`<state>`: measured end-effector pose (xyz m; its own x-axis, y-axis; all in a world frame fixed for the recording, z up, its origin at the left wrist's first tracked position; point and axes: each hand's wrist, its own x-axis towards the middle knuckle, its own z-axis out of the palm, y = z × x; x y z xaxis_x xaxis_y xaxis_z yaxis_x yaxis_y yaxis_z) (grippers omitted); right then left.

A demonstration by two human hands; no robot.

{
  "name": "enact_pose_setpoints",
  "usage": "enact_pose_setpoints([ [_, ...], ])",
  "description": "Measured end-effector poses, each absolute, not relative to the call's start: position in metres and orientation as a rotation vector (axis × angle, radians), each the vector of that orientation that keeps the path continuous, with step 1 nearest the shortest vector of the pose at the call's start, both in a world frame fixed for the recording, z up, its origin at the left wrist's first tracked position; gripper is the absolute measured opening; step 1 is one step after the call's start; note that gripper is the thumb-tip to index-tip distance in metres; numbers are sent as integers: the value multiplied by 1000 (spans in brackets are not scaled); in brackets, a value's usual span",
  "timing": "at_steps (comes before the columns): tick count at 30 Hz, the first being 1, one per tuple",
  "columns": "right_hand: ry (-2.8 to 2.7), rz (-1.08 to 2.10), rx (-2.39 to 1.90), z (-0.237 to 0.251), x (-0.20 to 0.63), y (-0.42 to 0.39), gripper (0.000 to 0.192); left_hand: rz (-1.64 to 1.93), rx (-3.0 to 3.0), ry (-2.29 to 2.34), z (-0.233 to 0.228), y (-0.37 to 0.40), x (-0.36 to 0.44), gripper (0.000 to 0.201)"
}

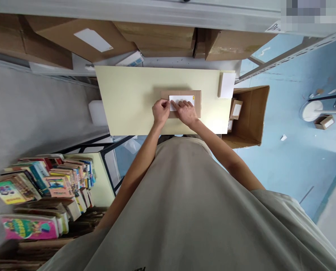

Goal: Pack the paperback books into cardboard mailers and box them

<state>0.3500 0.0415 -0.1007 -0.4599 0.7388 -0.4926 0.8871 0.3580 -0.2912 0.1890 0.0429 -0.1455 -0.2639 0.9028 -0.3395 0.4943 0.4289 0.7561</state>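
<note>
A small brown cardboard box (pixel 198 107) lies flat on the pale yellow table (pixel 128 98), with a white label (pixel 182 98) on its top. At the label's left edge, my left hand (pixel 160 112) is closed in a pinch on the label's edge. My right hand (pixel 187 112) rests over the label and the box. Its index finger reaches toward the label's left end, and the other fingers are bent with their tips on the label. The palm side of both hands is hidden.
A white stack of labels (pixel 227 86) sits at the table's right end. Beside it stands a large open carton (pixel 248 128) containing small boxes (pixel 236 109). Cardboard boxes (pixel 162 39) fill the shelf behind. Books (pixel 69 173) are stacked at left; a white stool (pixel 311 111) stands at right.
</note>
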Motion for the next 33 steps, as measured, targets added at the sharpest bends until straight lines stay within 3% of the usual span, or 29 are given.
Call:
enact_pose_setpoints([
  [8, 2247, -743, 1487, -91, 336, 43, 81, 734, 1122, 1932, -151, 41, 187, 16],
  [17, 2194, -801, 1499, -80, 316, 37, 77, 716, 1066, 1893, -159, 41, 180, 56],
  [33, 2176, -800, 1529, -79, 314, 25, 79, 683, 1061, 1893, -142, 40, 185, 58],
])
